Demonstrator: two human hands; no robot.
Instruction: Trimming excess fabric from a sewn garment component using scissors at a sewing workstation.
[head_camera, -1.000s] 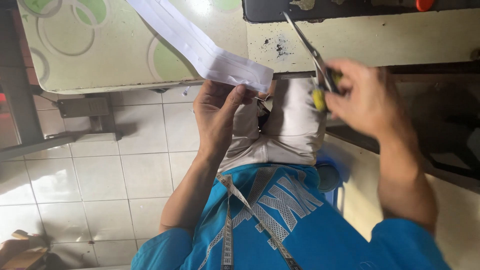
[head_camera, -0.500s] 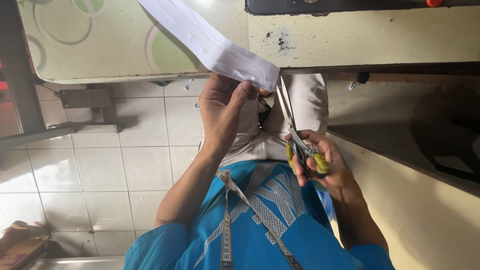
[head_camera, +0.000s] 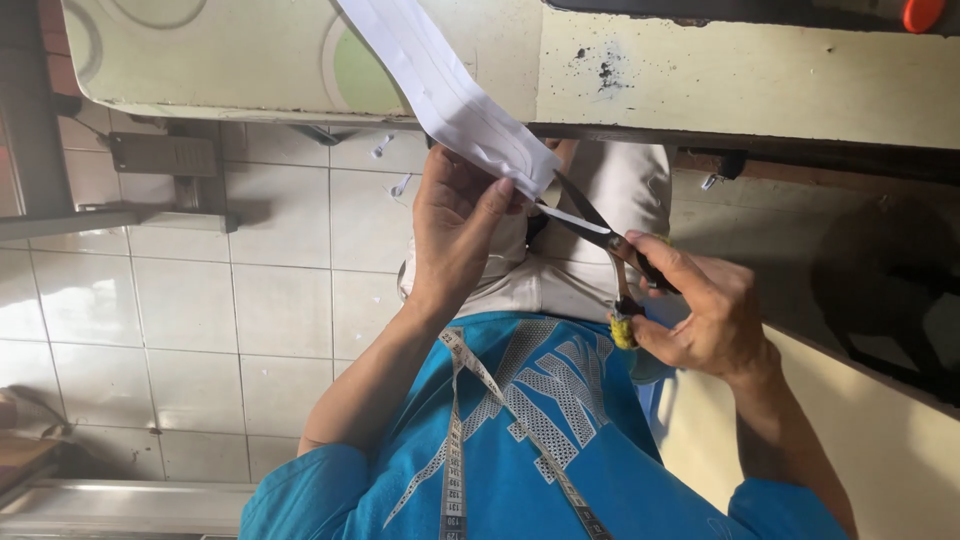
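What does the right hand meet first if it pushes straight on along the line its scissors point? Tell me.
The right hand holds scissors whose blades aim up-left at the white fabric strip, already at its end. Next in line would be the left hand's fingers pinching the strip, though depth is hard to judge.

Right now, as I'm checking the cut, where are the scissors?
In the head view, the scissors are right of centre, gripped by the right hand, blades at the end of the white fabric strip held by the left hand.
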